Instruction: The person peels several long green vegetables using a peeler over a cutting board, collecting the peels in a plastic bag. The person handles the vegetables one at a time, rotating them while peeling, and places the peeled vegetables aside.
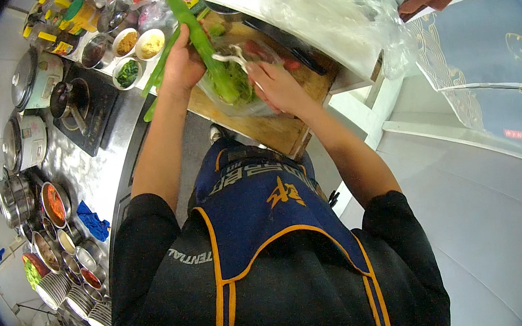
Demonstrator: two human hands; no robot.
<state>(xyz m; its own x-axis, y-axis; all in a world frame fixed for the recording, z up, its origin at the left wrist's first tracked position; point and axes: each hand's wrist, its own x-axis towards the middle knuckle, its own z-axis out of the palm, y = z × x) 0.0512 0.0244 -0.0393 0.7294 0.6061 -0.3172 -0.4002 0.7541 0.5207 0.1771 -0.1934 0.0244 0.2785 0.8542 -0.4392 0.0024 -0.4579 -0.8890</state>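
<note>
My left hand grips a long green stem, which looks like celtuce, its lower end slanting down over the board. In my right hand is a white-handled peeler, its head at the side of the stem; whether it touches cannot be made out. Below the stem, green peelings lie in a clear plastic bag on a wooden cutting board. More long green stems show beside my left wrist, partly hidden by it.
Small bowls of seasonings and leafy greens stand left of my left hand. An induction cooker holds a small pan. A dark knife-like blade lies beyond the bag. Clear plastic sheeting covers the white surface at right.
</note>
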